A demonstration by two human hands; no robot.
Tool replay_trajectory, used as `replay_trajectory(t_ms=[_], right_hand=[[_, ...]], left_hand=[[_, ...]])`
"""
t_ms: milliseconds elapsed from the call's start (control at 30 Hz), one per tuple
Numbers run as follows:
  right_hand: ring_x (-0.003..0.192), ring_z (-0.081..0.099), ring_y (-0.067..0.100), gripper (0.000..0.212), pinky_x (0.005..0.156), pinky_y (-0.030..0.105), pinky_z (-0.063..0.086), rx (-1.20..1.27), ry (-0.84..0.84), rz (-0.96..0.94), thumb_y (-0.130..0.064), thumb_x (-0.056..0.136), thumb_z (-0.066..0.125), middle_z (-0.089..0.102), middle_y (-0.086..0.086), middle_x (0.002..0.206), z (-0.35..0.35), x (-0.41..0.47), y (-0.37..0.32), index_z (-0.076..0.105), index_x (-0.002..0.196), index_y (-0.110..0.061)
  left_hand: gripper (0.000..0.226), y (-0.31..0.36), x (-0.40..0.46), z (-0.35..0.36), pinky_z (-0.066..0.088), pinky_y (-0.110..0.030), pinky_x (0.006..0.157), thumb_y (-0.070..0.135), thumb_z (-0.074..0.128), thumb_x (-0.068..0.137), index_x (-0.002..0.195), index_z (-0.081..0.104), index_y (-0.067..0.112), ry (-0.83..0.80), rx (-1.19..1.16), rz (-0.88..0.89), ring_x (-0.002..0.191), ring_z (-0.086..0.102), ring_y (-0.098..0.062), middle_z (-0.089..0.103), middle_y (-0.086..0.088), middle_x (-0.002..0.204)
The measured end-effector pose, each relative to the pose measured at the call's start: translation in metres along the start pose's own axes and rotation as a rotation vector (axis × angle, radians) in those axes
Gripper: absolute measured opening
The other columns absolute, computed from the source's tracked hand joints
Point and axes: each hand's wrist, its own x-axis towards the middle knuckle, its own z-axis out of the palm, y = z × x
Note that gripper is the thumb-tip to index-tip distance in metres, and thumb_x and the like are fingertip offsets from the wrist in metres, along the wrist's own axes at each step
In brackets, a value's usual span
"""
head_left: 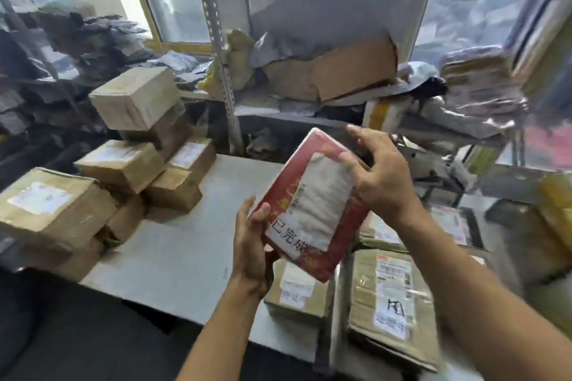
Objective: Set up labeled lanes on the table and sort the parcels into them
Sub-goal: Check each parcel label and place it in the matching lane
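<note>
Two stacks of parcels box you in here: a heap of brown cartons piled along the left side of the frame, and a row of flatter boxes at lower right, so the only bare stretch of the grey table is the strip running down the middle, from the shelf post to the near edge at lower centre. That near edge cuts diagonally across the bottom of the frame, with dark floor below it. You've got the red parcel up in the air over the right part of the table, tilted so its top leans away to the upper right; it has a crumpled white label on its face and a strip with black handwritten characters near its lower left corner. Your left hand is cupped around that lower left corner, thumb along the edge, gripping it from below. Your right hand is clamped on the upper right edge, fingers spread over the top, thumb pressing on the white label. Directly under the red parcel sits a small brown box with a white sticker, and just beside it to the right a bigger flat carton with a printed label and a marker character on it. Behind the table, the metal shelving is stuffed with grey poly bags and torn cardboard, and more bagged stuff is heaped at upper right, too blurry to tell apart.
</note>
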Motion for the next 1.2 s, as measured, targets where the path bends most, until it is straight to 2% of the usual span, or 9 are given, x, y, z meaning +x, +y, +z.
replay_trajectory(t_ms=[67,200,267,367,600,833,933,1033,1200], right_hand=[[0.131,0.042,0.011,0.076,0.104,0.034,0.039,0.028,0.105,0.205,-0.048,0.082,0.071,0.041,-0.004,0.146,-0.032,-0.035,0.015,0.037,0.147,-0.032],[0.137,0.042,0.017,0.115,0.106,0.058,0.039,0.525,-0.213,0.671,-0.08,0.052,0.073,0.032,-0.014,0.158,-0.054,-0.119,0.031,0.013,0.148,-0.059],[0.131,0.052,0.014,0.107,0.103,0.061,0.04,0.633,-0.234,0.691,-0.081,0.054,0.073,0.048,-0.019,0.147,-0.055,-0.145,0.041,0.017,0.144,-0.065],[0.118,0.063,0.013,0.075,0.096,0.049,0.047,0.64,-0.106,0.696,-0.073,0.064,0.071,0.063,-0.013,0.132,-0.065,-0.166,0.053,0.04,0.132,-0.062],[0.106,0.07,0.02,0.067,0.074,0.021,0.056,0.668,0.145,0.758,-0.052,0.064,0.079,0.071,0.005,0.122,-0.093,-0.196,0.08,0.06,0.126,-0.037],[0.103,0.07,0.016,0.064,0.079,0.026,0.049,0.6,0.209,0.805,-0.057,0.064,0.069,0.072,0.002,0.118,-0.133,-0.204,0.107,0.065,0.123,-0.034],[0.097,0.071,0.015,0.064,0.069,0.021,0.054,0.596,0.21,0.819,-0.056,0.063,0.069,0.073,0.005,0.115,-0.156,-0.205,0.127,0.066,0.122,-0.029],[0.09,0.072,0.015,0.055,0.067,0.022,0.053,0.638,0.2,0.848,-0.054,0.064,0.068,0.075,0.008,0.111,-0.178,-0.208,0.151,0.071,0.114,-0.03],[0.103,0.071,0.032,0.054,0.081,0.036,0.057,0.693,0.233,0.899,-0.049,0.067,0.071,0.074,0.016,0.11,-0.201,-0.21,0.202,0.075,0.111,-0.019]], left_hand=[[0.079,-0.014,-0.009,0.028,0.054,-0.047,0.073,0.063,0.066,0.068,0.13,0.056,0.016,-0.02,-0.046,-0.085,0.104,0.066,-0.04,0.066,-0.023,0.121],[0.049,-0.038,-0.02,0.066,0.056,-0.056,0.085,0.061,0.055,0.081,0.109,0.074,0.026,-0.113,-0.162,-0.189,0.096,0.073,-0.031,0.073,-0.015,0.112],[0.052,-0.05,-0.026,0.082,0.057,-0.054,0.084,0.061,0.057,0.08,0.112,0.072,0.024,-0.15,-0.146,-0.219,0.099,0.072,-0.033,0.073,-0.015,0.112],[0.074,-0.068,-0.036,0.103,0.059,-0.041,0.07,0.065,0.066,0.068,0.125,0.06,0.018,-0.201,-0.048,-0.266,0.103,0.07,-0.033,0.072,-0.015,0.114],[0.078,-0.119,-0.056,0.125,0.059,-0.036,0.069,0.057,0.076,0.063,0.127,0.055,0.017,-0.248,-0.024,-0.461,0.092,0.074,-0.028,0.075,-0.014,0.104],[0.109,-0.145,-0.061,0.153,0.052,-0.033,0.079,0.076,0.082,0.039,0.131,0.05,0.027,-0.376,0.126,-0.513,0.1,0.071,-0.016,0.075,0.0,0.108],[0.1,-0.156,-0.063,0.169,0.039,-0.037,0.092,0.086,0.073,0.041,0.123,0.045,0.035,-0.421,0.272,-0.456,0.11,0.062,-0.007,0.074,0.014,0.103],[0.082,-0.17,-0.063,0.183,0.041,-0.033,0.093,0.077,0.074,0.057,0.12,0.044,0.033,-0.422,0.354,-0.402,0.096,0.067,0.005,0.074,0.019,0.1],[0.048,-0.195,-0.07,0.216,0.043,0.0,0.078,0.06,0.061,0.087,0.13,0.042,0.053,-0.432,0.457,-0.24,0.103,0.055,0.023,0.061,0.043,0.112]])
